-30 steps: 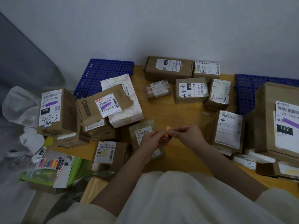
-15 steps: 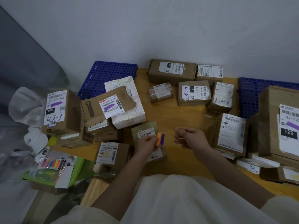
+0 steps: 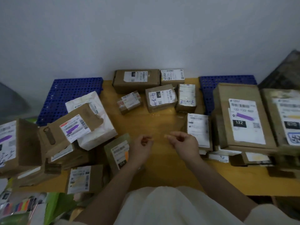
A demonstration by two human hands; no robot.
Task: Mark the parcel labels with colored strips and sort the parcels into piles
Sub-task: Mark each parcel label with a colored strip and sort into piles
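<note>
Both hands over the table [image 3: 155,168] — left hand [image 3: 142,147], right hand [image 3: 183,143] — fingers loosely curled, nothing held.

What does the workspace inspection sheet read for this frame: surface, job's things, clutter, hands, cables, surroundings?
Surface: yellow wooden table, bare in the middle.
Job's things: olive parcel by the left hand, orange strip on its label; purple strip on the 122 box; purple-marked carton on the left pile; unmarked parcels at the back.
Clutter: pack of colored strips at lower left.
Hands: left hand and right hand loosely curled, apparently holding nothing.
Cables: nothing seen.
Surroundings: blue perforated mats and a grey wall behind.
</note>
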